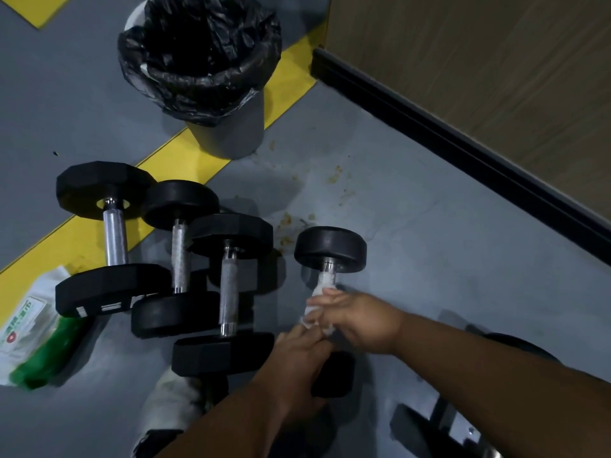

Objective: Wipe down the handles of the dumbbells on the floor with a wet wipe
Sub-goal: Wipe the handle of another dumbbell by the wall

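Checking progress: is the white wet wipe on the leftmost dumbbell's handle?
No, the white wet wipe wraps the handle of the rightmost black dumbbell, held by the right hand.

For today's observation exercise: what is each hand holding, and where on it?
Right hand grips the wet wipe around the rightmost dumbbell's handle; left hand holds that dumbbell's near end.
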Demonstrator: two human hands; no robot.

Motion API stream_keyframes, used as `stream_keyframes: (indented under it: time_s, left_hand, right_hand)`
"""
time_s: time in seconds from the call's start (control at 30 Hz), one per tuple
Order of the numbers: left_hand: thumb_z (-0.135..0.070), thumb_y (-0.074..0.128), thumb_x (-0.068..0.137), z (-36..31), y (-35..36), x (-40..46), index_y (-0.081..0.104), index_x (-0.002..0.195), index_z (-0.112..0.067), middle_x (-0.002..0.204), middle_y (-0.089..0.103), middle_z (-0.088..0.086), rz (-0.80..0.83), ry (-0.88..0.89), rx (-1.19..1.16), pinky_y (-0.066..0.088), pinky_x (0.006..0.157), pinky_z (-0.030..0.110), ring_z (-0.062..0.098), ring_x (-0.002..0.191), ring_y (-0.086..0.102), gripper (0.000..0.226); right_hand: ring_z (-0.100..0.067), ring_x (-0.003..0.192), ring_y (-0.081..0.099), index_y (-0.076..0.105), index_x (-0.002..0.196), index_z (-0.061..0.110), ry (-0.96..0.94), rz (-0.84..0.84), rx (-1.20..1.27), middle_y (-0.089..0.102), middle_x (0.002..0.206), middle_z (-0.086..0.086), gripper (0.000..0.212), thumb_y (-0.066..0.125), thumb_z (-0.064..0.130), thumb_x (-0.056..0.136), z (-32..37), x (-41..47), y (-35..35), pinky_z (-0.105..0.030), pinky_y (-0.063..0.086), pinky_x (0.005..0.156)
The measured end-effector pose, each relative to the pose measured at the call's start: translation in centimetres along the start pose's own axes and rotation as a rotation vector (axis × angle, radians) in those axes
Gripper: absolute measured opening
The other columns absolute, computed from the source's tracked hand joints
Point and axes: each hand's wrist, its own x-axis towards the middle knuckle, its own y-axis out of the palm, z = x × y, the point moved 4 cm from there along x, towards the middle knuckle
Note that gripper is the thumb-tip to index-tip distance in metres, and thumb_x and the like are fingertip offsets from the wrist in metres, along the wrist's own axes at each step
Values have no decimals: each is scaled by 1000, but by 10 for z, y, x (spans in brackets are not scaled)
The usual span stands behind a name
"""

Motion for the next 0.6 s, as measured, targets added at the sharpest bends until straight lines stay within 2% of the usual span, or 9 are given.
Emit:
stream_keyframes:
  time_s: [0.07,0.13,0.2,0.27,0.37,0.47,0.53,0.6]
  left_hand:
    - [-50,69,59,1,0,0,58,114,-35,111,50,-14,-2,0,17,48,78,38,18,101,51,59]
    - [-49,68,57,0,0,0,59,112,-34,108,50,-13,-1,9,28,48,76,39,18,98,50,57]
    - [-50,68,58,1,2,0,58,118,-34,120,51,-12,5,12,19,47,81,36,18,108,49,63]
    - [-53,68,59,1,1,0,55,125,-36,132,47,-13,-14,13,7,46,83,33,16,116,47,69]
    - [-52,70,58,-1,-2,1,56,118,-36,122,50,-13,-28,18,15,48,75,32,18,105,51,64]
    - [-49,69,60,-1,-1,0,58,113,-34,107,49,-13,-11,12,27,47,73,36,18,95,50,56]
    - [-50,68,60,0,0,-1,58,115,-34,110,49,-13,-9,14,27,48,75,37,18,98,51,58]
    - [-52,67,61,-1,1,-1,53,124,-37,124,49,-13,2,12,25,48,80,35,18,108,50,66]
  right_hand:
    - [-19,137,47,68,113,17,132,-104,38,57,141,-3,35,53,0,85,-15,8,-10,-46,38,112]
    - [-20,139,44,66,115,19,194,-196,43,54,144,-3,37,46,4,87,-14,6,-10,-43,35,115]
    - [-25,137,46,63,121,20,94,-166,20,56,141,-9,39,49,5,88,4,-4,3,-42,29,118]
    - [-22,137,46,63,125,14,-9,-70,29,58,139,-12,42,57,-1,86,19,-14,14,-43,29,118]
    - [-23,136,47,64,122,17,18,15,5,57,140,-9,35,53,9,90,3,-3,5,-48,35,114]
    - [-20,138,44,68,119,14,194,-112,28,53,144,-6,42,38,15,89,-17,12,-12,-42,36,114]
    - [-25,138,43,66,123,13,183,-146,-3,52,145,-9,42,42,10,89,-8,7,-6,-40,34,116]
    - [-26,136,46,64,127,10,62,-99,6,55,141,-13,41,47,6,90,13,-9,10,-38,31,117]
